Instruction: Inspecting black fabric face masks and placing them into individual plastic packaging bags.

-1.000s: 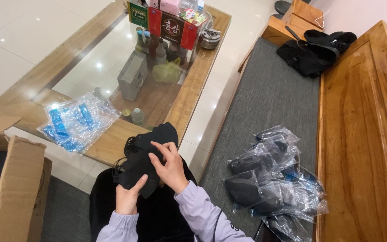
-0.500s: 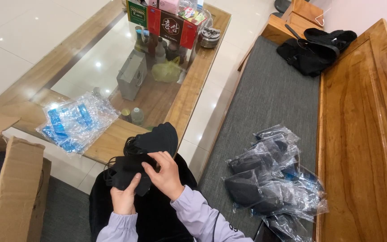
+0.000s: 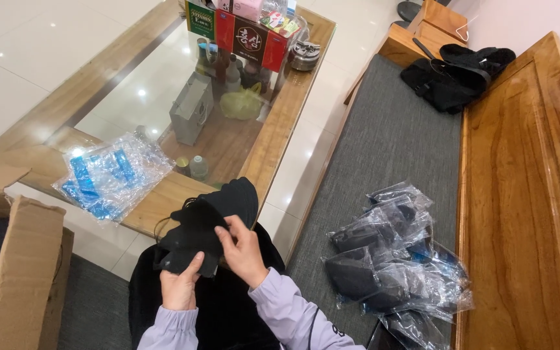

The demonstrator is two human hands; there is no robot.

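Head view, looking down at a lap in the lower middle of the frame. Left hand [image 3: 180, 287] closed on the lower edge of a stack of black masks [image 3: 205, 223], thumb on top, fingers underneath. Right hand [image 3: 242, 249] just beside it, fingers curled onto the top mask, pinching its edge near the middle of the stack. Stack held above the knees, fanned a little, upper end reaching toward the edge of the table. Lilac sleeves [image 3: 280, 311] at both wrists, dark trousers below

Right of the hands, on the grey bench cushion [image 3: 390, 142], a heap of clear bags with black masks inside [image 3: 390, 259], lower right of the frame. Wooden backrest [image 3: 526, 194] along the right edge. More black masks or straps [image 3: 455, 71] piled at the far end of the cushion, upper right

Left of centre, a glass-topped wooden table [image 3: 280, 123]. Pile of clear wrappers with blue print [image 3: 111, 175] on its near left corner. Red and green boxes [image 3: 238, 29] at its far end, top middle of the frame, with a small metal pot [image 3: 303, 55] just beside them. Grey paper bag [image 3: 191, 116] and yellow plastic bag [image 3: 241, 104] on the shelf under the glass. Open cardboard box [image 3: 14, 259] at the lower left edge
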